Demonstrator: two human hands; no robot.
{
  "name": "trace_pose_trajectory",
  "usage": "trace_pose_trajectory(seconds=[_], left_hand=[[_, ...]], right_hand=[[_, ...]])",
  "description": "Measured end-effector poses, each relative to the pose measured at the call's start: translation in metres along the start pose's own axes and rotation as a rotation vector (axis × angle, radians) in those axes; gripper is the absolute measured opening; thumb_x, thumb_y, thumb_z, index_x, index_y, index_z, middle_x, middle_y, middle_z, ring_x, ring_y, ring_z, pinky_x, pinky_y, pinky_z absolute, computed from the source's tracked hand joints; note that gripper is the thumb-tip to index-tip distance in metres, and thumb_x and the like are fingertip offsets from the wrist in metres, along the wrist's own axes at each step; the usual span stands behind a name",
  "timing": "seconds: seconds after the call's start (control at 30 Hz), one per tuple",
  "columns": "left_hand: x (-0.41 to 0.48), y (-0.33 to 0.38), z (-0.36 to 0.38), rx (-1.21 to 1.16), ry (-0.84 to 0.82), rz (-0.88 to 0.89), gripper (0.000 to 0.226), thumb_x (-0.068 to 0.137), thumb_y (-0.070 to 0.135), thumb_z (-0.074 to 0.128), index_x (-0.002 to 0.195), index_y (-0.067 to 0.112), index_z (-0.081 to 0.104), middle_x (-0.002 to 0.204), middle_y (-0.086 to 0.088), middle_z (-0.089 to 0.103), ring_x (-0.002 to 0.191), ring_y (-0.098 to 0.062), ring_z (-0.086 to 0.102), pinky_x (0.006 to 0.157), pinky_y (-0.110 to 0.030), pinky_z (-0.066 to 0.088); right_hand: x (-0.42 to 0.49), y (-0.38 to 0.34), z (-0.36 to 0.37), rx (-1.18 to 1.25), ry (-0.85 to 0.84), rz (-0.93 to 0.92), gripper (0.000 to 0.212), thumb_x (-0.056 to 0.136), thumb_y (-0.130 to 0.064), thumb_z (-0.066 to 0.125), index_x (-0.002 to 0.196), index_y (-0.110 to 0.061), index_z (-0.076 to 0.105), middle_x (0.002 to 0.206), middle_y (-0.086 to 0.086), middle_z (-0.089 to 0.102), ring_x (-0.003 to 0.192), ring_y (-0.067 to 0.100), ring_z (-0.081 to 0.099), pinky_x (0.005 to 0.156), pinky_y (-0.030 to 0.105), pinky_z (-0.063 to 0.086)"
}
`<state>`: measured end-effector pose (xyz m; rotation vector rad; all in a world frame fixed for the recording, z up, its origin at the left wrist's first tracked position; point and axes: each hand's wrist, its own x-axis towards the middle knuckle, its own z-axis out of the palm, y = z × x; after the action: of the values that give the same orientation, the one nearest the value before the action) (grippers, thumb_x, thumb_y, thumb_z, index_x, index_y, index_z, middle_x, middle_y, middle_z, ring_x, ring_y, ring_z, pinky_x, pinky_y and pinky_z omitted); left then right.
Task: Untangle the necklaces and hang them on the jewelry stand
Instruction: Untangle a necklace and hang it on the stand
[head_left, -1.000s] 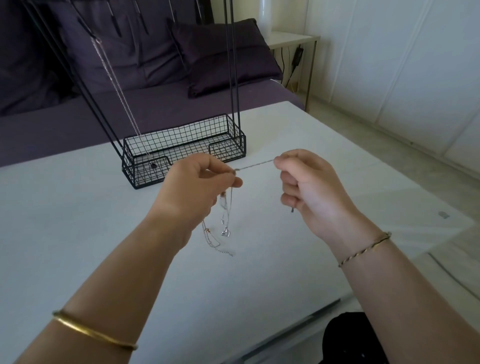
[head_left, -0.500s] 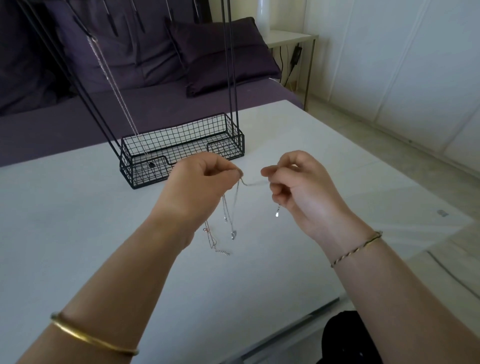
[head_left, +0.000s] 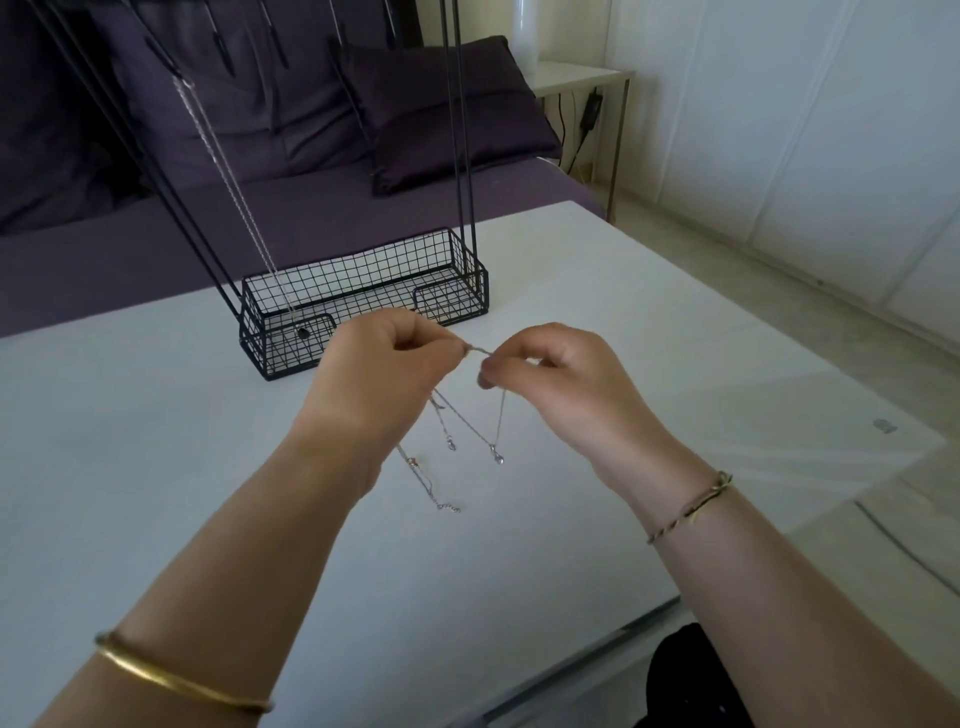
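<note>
Thin tangled silver necklaces (head_left: 470, 428) dangle between my hands above the white table (head_left: 156, 467), their small pendants hanging and one chain end lying on the table. My left hand (head_left: 384, 374) pinches the chains at the top. My right hand (head_left: 550, 374) pinches the same short stretch of chain just to the right, fingertips nearly touching the left. The black wire jewelry stand (head_left: 363, 296), with a mesh basket base and tall rods, stands behind my hands. One silver necklace (head_left: 228, 187) hangs from it on the left, reaching into the basket.
A purple sofa with cushions (head_left: 441, 109) runs behind the table. A small side table (head_left: 576, 78) stands at the back right beside a white panelled wall. The table's right edge drops to pale floor. Both wrists wear gold bracelets.
My hands have come closer together, so the stretch of chain between them went from taut and long to very short. The dangling pendants swung and now hang lower.
</note>
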<state>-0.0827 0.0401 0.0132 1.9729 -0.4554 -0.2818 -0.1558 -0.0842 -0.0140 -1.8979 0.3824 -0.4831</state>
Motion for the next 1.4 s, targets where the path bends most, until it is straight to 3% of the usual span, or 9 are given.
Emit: trace_pose_trajectory(seconds=[0.17, 0.37, 0.47, 0.53, 0.7, 0.9, 1.07, 1.23, 1.4], left_hand=[[-0.001, -0.003, -0.005, 0.049, -0.018, -0.028, 0.009, 0.085, 0.017, 0.068, 0.077, 0.015, 0.069, 0.061, 0.006, 0.058, 0.034, 0.001, 0.038, 0.037, -0.012, 0.032], [-0.005, 0.004, -0.001, 0.036, -0.069, -0.037, 0.01, 0.087, 0.018, 0.065, 0.079, 0.016, 0.07, 0.069, 0.003, 0.07, 0.038, 0.002, 0.041, 0.051, -0.021, 0.032], [-0.006, 0.006, 0.002, 0.014, -0.056, -0.057, 0.01, 0.088, 0.017, 0.062, 0.08, 0.015, 0.068, 0.068, 0.003, 0.071, 0.042, -0.003, 0.038, 0.05, -0.022, 0.032], [-0.005, 0.006, 0.005, 0.025, -0.045, -0.062, 0.011, 0.089, 0.017, 0.06, 0.08, 0.016, 0.066, 0.06, 0.005, 0.066, 0.042, -0.004, 0.039, 0.048, -0.021, 0.033], [-0.003, 0.006, 0.007, -0.008, -0.045, -0.116, 0.017, 0.089, 0.016, 0.057, 0.075, 0.016, 0.066, 0.061, 0.001, 0.048, 0.049, -0.012, 0.034, 0.047, -0.023, 0.028], [-0.002, 0.01, 0.003, -0.302, -0.131, -0.288, 0.026, 0.089, 0.011, 0.049, 0.063, 0.015, 0.048, 0.06, 0.0, 0.047, 0.036, -0.008, 0.023, 0.036, -0.018, 0.017], [0.0, 0.008, 0.001, -0.589, -0.13, -0.389, 0.02, 0.089, 0.007, 0.047, 0.069, 0.012, 0.047, 0.073, -0.001, 0.054, 0.039, -0.006, 0.025, 0.032, -0.014, 0.02], [0.0, 0.007, 0.003, -0.766, -0.184, -0.436, 0.017, 0.09, 0.008, 0.044, 0.074, 0.012, 0.047, 0.057, 0.002, 0.048, 0.039, -0.005, 0.026, 0.033, -0.014, 0.019], [0.001, 0.006, 0.009, -1.024, -0.249, -0.493, 0.021, 0.095, 0.023, 0.05, 0.076, 0.016, 0.056, 0.061, 0.007, 0.042, 0.038, -0.004, 0.023, 0.034, -0.012, 0.017]], right_hand=[[0.003, 0.002, -0.01, 0.135, 0.109, 0.159, 0.02, 0.077, -0.014, 0.059, 0.057, -0.015, 0.059, 0.071, 0.003, 0.054, 0.065, 0.011, 0.043, 0.061, 0.028, 0.031], [0.009, 0.008, -0.007, 0.478, 0.132, 0.429, 0.032, 0.084, -0.015, 0.049, 0.052, -0.016, 0.044, 0.064, -0.002, 0.065, 0.068, 0.013, 0.061, 0.079, 0.033, 0.042], [0.008, 0.009, -0.005, 0.704, 0.118, 0.487, 0.033, 0.085, -0.014, 0.046, 0.053, -0.014, 0.04, 0.053, -0.001, 0.056, 0.06, 0.018, 0.059, 0.075, 0.031, 0.048], [0.008, 0.009, -0.004, 0.814, 0.112, 0.506, 0.031, 0.086, -0.014, 0.044, 0.055, -0.013, 0.039, 0.047, 0.0, 0.043, 0.049, 0.017, 0.048, 0.069, 0.031, 0.05], [0.007, 0.006, -0.006, 0.862, 0.051, 0.548, 0.028, 0.082, -0.016, 0.046, 0.055, -0.016, 0.038, 0.046, -0.004, 0.019, 0.045, 0.014, 0.017, 0.053, 0.026, 0.038], [0.005, 0.008, -0.008, 0.707, -0.025, 0.514, 0.033, 0.085, -0.019, 0.055, 0.055, -0.017, 0.041, 0.041, -0.005, 0.02, 0.035, 0.012, 0.014, 0.048, 0.025, 0.027], [0.003, 0.012, -0.009, 0.576, -0.02, 0.554, 0.033, 0.085, -0.017, 0.056, 0.055, -0.015, 0.043, 0.044, -0.001, 0.031, 0.031, 0.011, 0.016, 0.055, 0.026, 0.036], [0.004, 0.015, -0.007, 0.742, 0.081, 0.592, 0.032, 0.09, -0.016, 0.054, 0.059, -0.01, 0.048, 0.044, 0.002, 0.045, 0.026, 0.01, 0.02, 0.06, 0.027, 0.047], [0.0, 0.012, 0.005, 1.071, 0.074, 0.602, 0.031, 0.095, -0.014, 0.049, 0.065, -0.006, 0.05, 0.049, 0.004, 0.05, 0.024, 0.007, 0.02, 0.059, 0.025, 0.05]])
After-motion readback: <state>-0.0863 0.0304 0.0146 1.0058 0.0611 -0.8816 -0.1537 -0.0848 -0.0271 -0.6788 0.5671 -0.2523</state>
